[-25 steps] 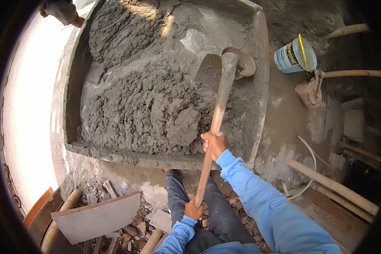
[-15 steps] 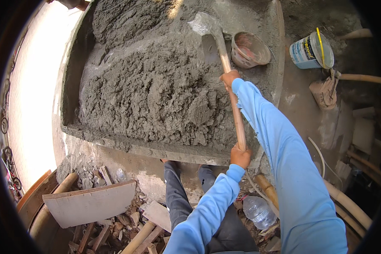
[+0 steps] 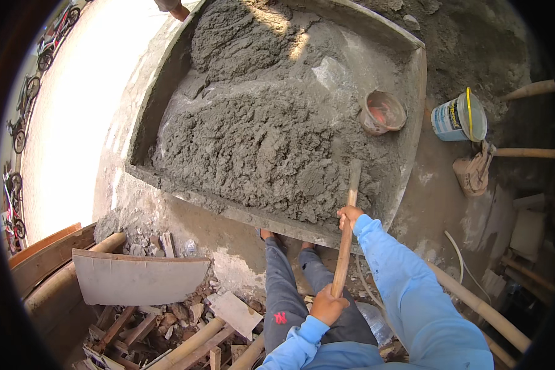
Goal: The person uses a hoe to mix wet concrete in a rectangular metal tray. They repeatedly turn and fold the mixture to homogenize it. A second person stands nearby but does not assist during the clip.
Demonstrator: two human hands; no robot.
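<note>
A long wooden handle [image 3: 346, 229] of a hoe runs from my lap up into a heap of wet grey mortar [image 3: 259, 142] in a large flat mixing tray [image 3: 277, 222]. The tool's blade is buried in the mortar and hidden. My right hand [image 3: 349, 215] grips the handle high up, near the tray's front rim. My left hand [image 3: 328, 306] grips its lower end, close to my body. Both arms wear light blue sleeves. My feet stand against the tray's front edge.
A small dirty bucket [image 3: 382, 112] sits in the tray at the right. A blue-and-white pail [image 3: 457, 117] stands outside it. Bamboo poles [image 3: 475, 302] lie at the right; a curved board [image 3: 139, 279], rubble and timber scraps lie at the lower left. Another person's foot [image 3: 172, 7] shows at top.
The hoe swung from the far right of the tray back toward me. Its blade has sunk into the mortar near the front rim. Both hands kept hold of the handle.
</note>
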